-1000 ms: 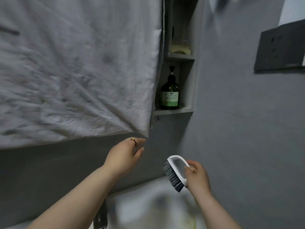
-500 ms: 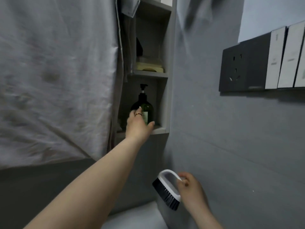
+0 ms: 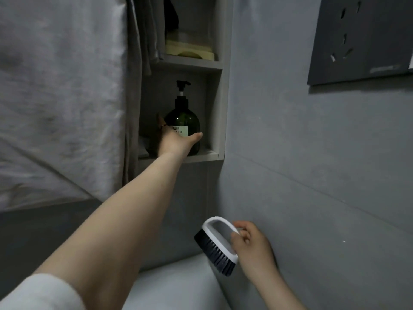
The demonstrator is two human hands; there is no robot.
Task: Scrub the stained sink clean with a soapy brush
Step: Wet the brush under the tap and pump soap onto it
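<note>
Indoors: bottle and brush in hand

A grey cloth (image 3: 60,97) hangs beside a wall niche (image 3: 220,108). On its lower shelf, the left hand (image 3: 176,143) wraps around a dark pump bottle (image 3: 185,121). Low right, the right hand (image 3: 254,249) grips a white-handled brush (image 3: 218,245).

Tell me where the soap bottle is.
Head view, centre: the green pump bottle stands on the lower niche shelf, with the left hand at its base.
</note>
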